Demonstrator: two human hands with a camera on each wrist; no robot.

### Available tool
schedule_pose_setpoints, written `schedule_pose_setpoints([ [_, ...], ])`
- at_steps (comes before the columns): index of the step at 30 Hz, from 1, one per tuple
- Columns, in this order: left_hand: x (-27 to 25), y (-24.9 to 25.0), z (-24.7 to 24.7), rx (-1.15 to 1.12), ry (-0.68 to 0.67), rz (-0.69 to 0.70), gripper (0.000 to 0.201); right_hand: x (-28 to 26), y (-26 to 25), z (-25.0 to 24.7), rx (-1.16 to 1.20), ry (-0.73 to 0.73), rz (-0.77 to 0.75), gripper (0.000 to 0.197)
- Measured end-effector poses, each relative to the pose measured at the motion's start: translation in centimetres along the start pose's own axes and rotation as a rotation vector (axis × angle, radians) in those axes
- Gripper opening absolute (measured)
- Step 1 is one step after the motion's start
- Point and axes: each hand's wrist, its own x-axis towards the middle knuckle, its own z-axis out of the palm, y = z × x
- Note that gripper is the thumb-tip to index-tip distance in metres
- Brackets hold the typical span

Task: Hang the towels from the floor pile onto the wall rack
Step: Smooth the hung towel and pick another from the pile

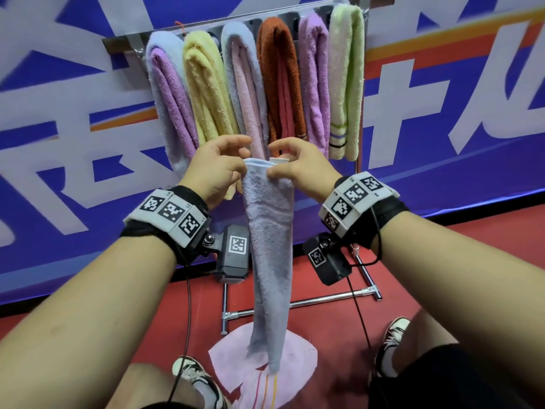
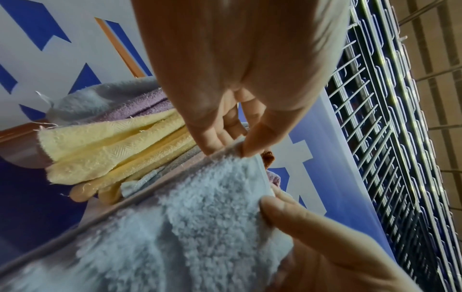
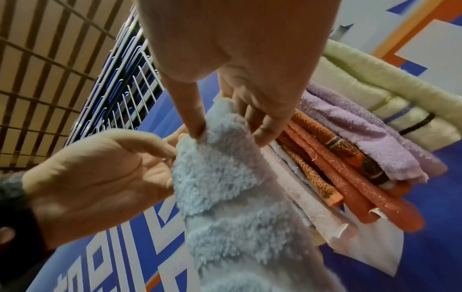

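Grip: left hand [image 1: 216,166] and right hand [image 1: 298,165] pinch blue towel [image 1: 269,249] top edge, keeping it straight
Rack [image 1: 118,44]: six towels hung
Floor: pink towel [image 1: 298,355] waiting

Your held towel [image 1: 269,231]: pale blue-lilac. Floor towel [image 1: 298,358]: pink, red-orange-yellow stripes. Rack towels: lilac [image 1: 171,93], yellow [image 1: 206,90], blue-pink [image 1: 244,90], rust-red [image 1: 280,78], purple [image 1: 315,84], pale green with dark stripes [image 1: 346,84]. Floor [image 1: 442,261] red. Banner [image 1: 59,143] blue, white lettering.
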Motion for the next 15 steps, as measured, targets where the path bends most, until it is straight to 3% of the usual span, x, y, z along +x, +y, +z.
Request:
schedule_pose_setpoints([
  [5, -0.6, -0.9, -0.5, -0.048, 0.015, -0.050, 0.058, 0.0, -0.3, 0.9, -0.057, -0.032, -0.136, 0.035],
  [10, -1.1, -3.6, -0.6, -0.082, -0.092, -0.204, 0.064, 0.4, -0.5, 1.2, -0.038, 0.013, -0.203, 0.036],
  [15, -1.2, -4.9, -0.6, 0.019, -0.039, -0.035, 0.062, 1.4, 0.1, 0.5, -0.011, 0.080, -0.163, 0.035],
])
